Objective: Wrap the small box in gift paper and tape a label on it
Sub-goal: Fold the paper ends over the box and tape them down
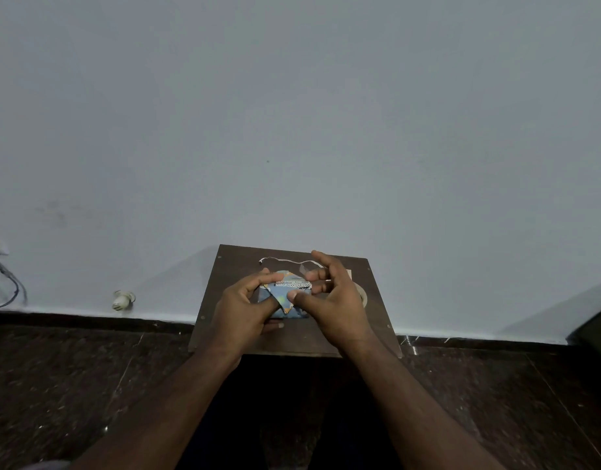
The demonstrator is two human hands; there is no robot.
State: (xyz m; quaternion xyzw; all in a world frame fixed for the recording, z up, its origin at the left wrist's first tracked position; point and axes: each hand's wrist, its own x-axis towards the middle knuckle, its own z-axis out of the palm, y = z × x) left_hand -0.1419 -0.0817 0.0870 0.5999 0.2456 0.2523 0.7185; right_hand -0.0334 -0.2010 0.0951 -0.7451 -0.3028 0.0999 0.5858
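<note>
We count two hands point(245, 310) point(333, 300) over one small table point(231, 266), one wrapped box point(285, 293) between them, and perhaps one tape roll point(362, 295) behind the right.
</note>
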